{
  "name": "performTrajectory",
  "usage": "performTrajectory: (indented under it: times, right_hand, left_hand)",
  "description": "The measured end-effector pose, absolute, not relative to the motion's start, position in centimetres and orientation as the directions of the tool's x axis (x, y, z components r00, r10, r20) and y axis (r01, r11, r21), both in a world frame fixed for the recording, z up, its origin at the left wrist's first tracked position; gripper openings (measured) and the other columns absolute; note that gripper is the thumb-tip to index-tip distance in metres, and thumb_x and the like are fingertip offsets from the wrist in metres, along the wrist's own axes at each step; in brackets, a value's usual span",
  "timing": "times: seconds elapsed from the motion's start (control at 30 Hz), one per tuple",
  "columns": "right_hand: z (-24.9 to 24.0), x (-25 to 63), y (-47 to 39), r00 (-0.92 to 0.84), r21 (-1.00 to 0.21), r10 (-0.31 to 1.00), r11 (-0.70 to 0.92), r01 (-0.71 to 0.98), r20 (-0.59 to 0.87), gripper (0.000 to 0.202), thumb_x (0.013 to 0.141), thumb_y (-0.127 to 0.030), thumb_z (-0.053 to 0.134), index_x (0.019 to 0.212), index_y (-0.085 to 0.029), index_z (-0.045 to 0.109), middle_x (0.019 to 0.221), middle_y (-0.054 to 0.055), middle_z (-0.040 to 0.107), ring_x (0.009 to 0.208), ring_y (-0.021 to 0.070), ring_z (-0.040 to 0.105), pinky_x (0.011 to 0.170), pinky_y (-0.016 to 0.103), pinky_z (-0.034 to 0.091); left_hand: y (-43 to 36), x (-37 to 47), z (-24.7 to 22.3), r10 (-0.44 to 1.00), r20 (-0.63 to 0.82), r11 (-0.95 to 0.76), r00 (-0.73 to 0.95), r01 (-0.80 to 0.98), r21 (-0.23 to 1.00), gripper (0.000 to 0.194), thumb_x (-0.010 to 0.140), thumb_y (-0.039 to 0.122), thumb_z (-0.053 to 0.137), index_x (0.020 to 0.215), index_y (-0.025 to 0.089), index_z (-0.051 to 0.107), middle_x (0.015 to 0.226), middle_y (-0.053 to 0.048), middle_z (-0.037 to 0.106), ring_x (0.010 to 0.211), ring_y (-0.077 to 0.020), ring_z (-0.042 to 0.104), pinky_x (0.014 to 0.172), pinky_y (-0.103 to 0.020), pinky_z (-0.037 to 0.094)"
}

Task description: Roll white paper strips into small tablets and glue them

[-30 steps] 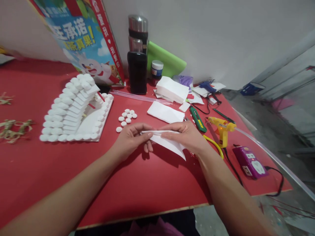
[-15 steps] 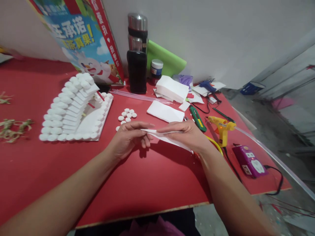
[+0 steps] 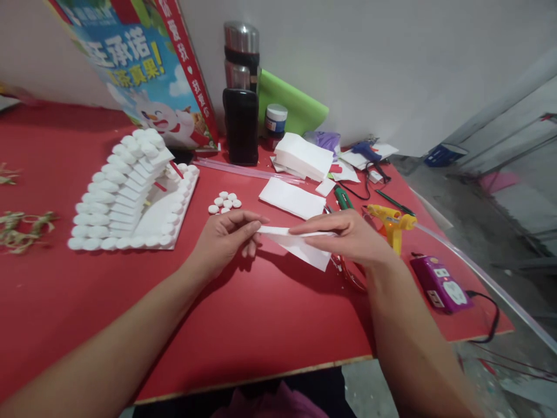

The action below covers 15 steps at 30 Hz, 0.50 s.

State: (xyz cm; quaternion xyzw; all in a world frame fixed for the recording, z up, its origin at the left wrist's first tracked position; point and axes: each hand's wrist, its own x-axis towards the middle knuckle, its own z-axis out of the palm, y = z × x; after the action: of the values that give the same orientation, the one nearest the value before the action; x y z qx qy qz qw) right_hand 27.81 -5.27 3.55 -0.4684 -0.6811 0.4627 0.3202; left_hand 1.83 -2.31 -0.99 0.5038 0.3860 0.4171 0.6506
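Note:
A sheet of white paper with a narrow folded edge is held above the red table. My left hand pinches the left end of its fold between thumb and fingers. My right hand grips the fold farther right, fingers above and thumb below. The paper's lower part hangs down at an angle. Just beyond my hands lie a folded white sheet and several round white pieces. To the left stands a white model with steps, edged with similar round pieces.
A yellow glue gun, a green cutter and a purple power strip lie at the right. Behind are a black case, a metal flask, a jar and a printed box. The table's front edge is near me.
My right hand has lifted and turned slightly, and the paper's loose part now hangs lower and shows more. My left hand has shifted a little, still pinching the fold.

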Motion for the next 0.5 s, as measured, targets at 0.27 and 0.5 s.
performTrajectory:
  times: [0.27,0.5]
  right_hand:
    - [2.9,26.4,-5.1,-0.350,-0.928,0.892,-0.349,-0.133,-0.285,0.054,0.087,-0.066,0.070,0.113,-0.019,0.074,0.094,0.013,0.081,0.084,0.0269,0.079,0.077,0.040,0.064]
    - [1.6,22.6,-5.5,-0.508,-0.872,0.749,-0.490,0.009,-0.426,0.042,0.078,-0.052,0.086,0.084,-0.016,0.065,0.068,0.000,0.070,0.048,0.0084,0.059,0.049,0.021,0.049]
  left_hand:
    - [-3.6,2.0,0.3,0.867,-0.072,0.079,0.493,0.007,0.997,0.013,0.090,0.028,0.070,0.096,0.017,0.075,0.051,0.004,0.059,0.042,-0.0103,0.055,0.044,-0.019,0.043]
    - [-3.5,2.0,0.1,0.862,-0.078,0.038,0.500,0.089,0.995,0.018,0.091,0.033,0.069,0.089,0.016,0.070,0.058,0.002,0.061,0.048,-0.0101,0.054,0.048,-0.020,0.043]
